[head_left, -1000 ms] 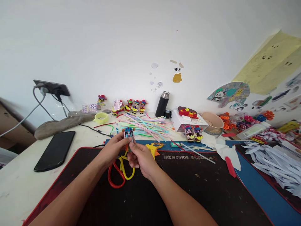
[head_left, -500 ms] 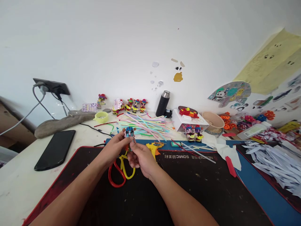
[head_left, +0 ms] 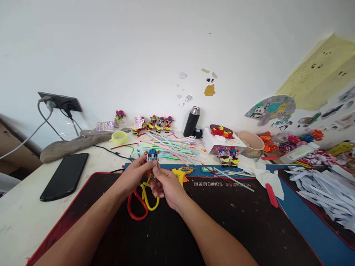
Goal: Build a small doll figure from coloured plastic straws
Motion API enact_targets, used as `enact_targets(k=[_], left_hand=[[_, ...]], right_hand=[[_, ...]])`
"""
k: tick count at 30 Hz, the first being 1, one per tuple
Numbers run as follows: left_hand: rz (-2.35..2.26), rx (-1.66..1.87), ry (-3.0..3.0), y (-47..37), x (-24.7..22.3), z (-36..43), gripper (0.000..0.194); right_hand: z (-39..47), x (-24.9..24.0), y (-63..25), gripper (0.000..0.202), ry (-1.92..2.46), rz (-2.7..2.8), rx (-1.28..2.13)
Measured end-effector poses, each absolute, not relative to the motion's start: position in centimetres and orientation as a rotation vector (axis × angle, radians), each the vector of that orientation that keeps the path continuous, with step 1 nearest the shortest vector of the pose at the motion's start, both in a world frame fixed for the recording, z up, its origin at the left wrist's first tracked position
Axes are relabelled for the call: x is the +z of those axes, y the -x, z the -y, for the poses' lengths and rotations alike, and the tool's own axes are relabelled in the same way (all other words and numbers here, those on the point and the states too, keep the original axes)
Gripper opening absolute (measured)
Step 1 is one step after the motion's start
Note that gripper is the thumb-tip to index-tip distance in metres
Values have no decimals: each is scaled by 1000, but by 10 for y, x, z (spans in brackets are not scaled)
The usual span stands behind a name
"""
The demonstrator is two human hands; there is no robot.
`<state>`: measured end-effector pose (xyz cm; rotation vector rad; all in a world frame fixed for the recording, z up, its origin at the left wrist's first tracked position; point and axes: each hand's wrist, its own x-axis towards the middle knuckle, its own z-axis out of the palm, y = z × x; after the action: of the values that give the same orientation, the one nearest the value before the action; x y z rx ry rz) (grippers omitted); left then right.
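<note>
A small figurine (head_left: 152, 155) with a blue hat and a painted face is held upright over the mat. My left hand (head_left: 138, 168) closes on it from the left, thumb across its front. From the right, my right hand (head_left: 168, 186) pinches its lower part, so the body is mostly hidden by fingers. Below the hands lie scissors with one red and one yellow handle loop (head_left: 138, 207); their blades are out of sight. Just behind my right hand a yellow glue gun (head_left: 182, 174) rests at the mat's far edge.
Coloured sticks (head_left: 172, 146) lie heaped behind the mat (head_left: 210, 221). Similar figurines (head_left: 160, 125) line the wall beside a black thermos (head_left: 192, 122). At left are a phone (head_left: 65, 177) and a tape roll (head_left: 119, 138). White paper strips (head_left: 324, 195) pile up at right.
The view has shifted very slightly. Both hands keep the same hold on the figurine, and nothing else has visibly moved.
</note>
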<state>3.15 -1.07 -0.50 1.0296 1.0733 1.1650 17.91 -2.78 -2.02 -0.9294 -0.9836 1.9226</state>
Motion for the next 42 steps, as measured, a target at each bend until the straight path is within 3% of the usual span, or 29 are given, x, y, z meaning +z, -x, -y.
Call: enact_targets(k=[22, 28, 42], left_hand=[[-701, 1057, -815, -14, -9, 2, 46], [-695, 1074, -848, -14, -2, 6, 27], [-759, 1073, -823, -16, 2, 8, 29]], right_hand=[[26, -17, -183, 68, 854, 1002, 1878], [25, -18, -184, 69, 852, 983, 1879], [25, -19, -184, 66, 880, 1006, 1859]])
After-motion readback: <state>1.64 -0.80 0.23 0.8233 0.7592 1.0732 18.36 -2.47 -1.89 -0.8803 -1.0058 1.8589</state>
